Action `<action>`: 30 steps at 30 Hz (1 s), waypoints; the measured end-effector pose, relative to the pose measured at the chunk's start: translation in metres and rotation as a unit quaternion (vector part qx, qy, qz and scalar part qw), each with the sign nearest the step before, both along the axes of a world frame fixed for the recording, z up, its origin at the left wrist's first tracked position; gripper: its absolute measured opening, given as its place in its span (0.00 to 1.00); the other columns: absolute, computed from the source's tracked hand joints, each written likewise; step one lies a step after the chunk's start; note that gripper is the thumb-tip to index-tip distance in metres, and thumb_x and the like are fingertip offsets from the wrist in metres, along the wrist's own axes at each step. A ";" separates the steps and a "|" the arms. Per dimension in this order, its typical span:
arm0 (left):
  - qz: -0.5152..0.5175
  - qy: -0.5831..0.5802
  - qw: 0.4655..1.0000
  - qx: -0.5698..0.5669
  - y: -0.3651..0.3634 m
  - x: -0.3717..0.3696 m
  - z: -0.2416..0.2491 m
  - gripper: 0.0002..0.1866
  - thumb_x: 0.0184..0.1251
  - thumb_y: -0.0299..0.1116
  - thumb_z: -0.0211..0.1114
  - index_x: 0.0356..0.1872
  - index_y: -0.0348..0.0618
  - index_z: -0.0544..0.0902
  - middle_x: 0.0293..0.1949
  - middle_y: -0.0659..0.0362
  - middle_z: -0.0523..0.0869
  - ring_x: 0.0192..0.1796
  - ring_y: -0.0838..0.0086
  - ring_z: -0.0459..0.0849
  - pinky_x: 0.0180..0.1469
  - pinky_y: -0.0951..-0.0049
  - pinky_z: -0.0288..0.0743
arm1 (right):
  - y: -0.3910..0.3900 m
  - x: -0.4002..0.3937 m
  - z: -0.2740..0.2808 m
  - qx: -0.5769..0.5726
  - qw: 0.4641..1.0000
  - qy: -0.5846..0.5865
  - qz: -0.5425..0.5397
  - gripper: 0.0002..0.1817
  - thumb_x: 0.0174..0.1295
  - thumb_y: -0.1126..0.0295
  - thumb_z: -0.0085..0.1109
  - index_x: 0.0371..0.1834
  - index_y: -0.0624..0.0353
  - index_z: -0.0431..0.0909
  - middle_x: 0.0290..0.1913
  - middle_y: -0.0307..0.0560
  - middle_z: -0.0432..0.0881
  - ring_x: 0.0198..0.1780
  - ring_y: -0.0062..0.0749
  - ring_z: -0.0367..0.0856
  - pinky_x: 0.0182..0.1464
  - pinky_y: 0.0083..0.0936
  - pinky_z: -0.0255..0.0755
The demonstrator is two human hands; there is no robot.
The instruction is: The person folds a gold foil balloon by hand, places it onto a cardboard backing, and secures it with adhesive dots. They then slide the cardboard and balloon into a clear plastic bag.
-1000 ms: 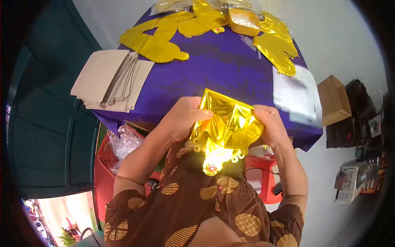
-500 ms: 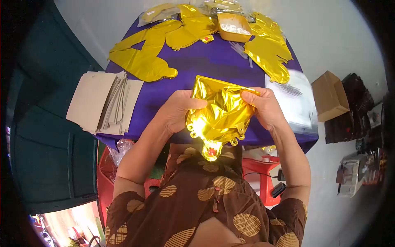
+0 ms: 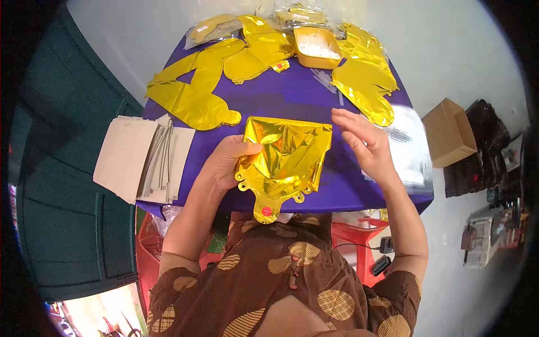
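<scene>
- Released the foil [image 3: 289,157] with the right hand [image 3: 368,147] since half a second ago; now gripping with the left hand [image 3: 224,160] alone, where both were clamped on before.
- Keeping the foil over the near edge of the purple cloth [image 3: 348,191], with the tab [image 3: 264,201] pointing down toward the brown shirt [image 3: 252,258]; cannot tell whether resting on the cloth or lifted just off.
- Showing a red spot [image 3: 266,211] on the tab, small holed loops [image 3: 299,197] to either side, and creased, shiny gold above.
- Pinching the foil's left edge with the left thumb on top and fingers underneath, mostly hidden.
- Holding the right hand just beside the foil's right edge, with fingers close together and thumb apart from them.
- Faced, across the cloth, with flat gold shapes [image 3: 196,95] at left, a yellow box [image 3: 317,62] of white bits at the back, pale strips [image 3: 324,80] just in front of the box, and more gold shapes [image 3: 368,84] at right.
- Flanked at left by stacked cards [image 3: 126,157], and at right by a white sheet [image 3: 410,151].
- Surrounded farther out by a green door [image 3: 67,196] at left and a carton [image 3: 449,132] at right.
</scene>
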State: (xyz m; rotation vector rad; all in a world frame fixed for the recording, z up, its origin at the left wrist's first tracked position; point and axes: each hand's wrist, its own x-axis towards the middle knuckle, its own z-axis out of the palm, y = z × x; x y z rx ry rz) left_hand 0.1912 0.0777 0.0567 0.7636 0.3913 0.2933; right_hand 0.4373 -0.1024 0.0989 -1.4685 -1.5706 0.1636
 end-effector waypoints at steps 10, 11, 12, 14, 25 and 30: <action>0.047 0.010 0.999 0.024 0.003 -0.001 0.000 0.21 0.63 0.28 0.68 0.55 0.28 0.79 0.48 0.50 0.88 0.45 0.66 0.90 0.52 0.66 0.84 | 0.002 -0.017 -0.003 -0.029 0.981 0.168 -0.092 0.19 0.70 0.61 0.61 0.56 0.64 0.80 0.44 0.47 0.85 0.41 0.35 0.80 0.46 0.27 0.76; 0.062 0.007 0.998 0.028 0.000 0.001 0.001 0.19 0.63 0.27 0.68 0.53 0.28 0.80 0.46 0.50 0.88 0.42 0.68 0.90 0.50 0.67 0.85 | 0.003 -0.023 -0.007 -0.077 0.933 0.339 -0.094 0.21 0.72 0.57 0.60 0.56 0.65 0.79 0.44 0.47 0.85 0.41 0.31 0.80 0.45 0.25 0.76; 0.077 0.004 0.996 0.032 -0.002 0.002 0.002 0.17 0.63 0.26 0.67 0.51 0.28 0.81 0.44 0.51 0.88 0.39 0.69 0.90 0.47 0.67 0.85 | 0.004 -0.026 -0.008 -0.118 0.909 0.394 -0.070 0.24 0.72 0.54 0.59 0.57 0.65 0.78 0.44 0.47 0.85 0.41 0.29 0.80 0.44 0.24 0.76; 0.082 0.003 0.995 0.050 -0.002 0.005 -0.007 0.15 0.64 0.25 0.67 0.50 0.27 0.81 0.43 0.51 0.88 0.38 0.69 0.89 0.45 0.69 0.85 | 0.006 -0.030 -0.009 -0.199 0.844 0.498 -0.023 0.29 0.73 0.48 0.57 0.58 0.66 0.76 0.44 0.46 0.85 0.40 0.23 0.80 0.41 0.21 0.77; 0.058 0.021 0.995 0.079 -0.006 0.009 -0.009 0.20 0.64 0.27 0.65 0.56 0.28 0.78 0.48 0.50 0.87 0.44 0.68 0.89 0.51 0.67 0.84 | 0.018 -0.030 -0.039 -0.175 0.845 0.505 0.007 0.17 0.69 0.67 0.64 0.56 0.66 0.81 0.48 0.47 0.88 0.40 0.22 0.85 0.44 0.23 0.79; 0.109 -0.001 0.993 0.040 -0.008 0.016 -0.005 0.19 0.65 0.25 0.63 0.55 0.27 0.78 0.48 0.49 0.86 0.45 0.66 0.88 0.52 0.65 0.84 | 0.005 -0.031 -0.030 0.020 0.985 -0.078 -0.154 0.24 0.55 0.77 0.63 0.58 0.65 0.76 0.59 0.58 0.78 0.58 0.47 0.78 0.59 0.41 0.71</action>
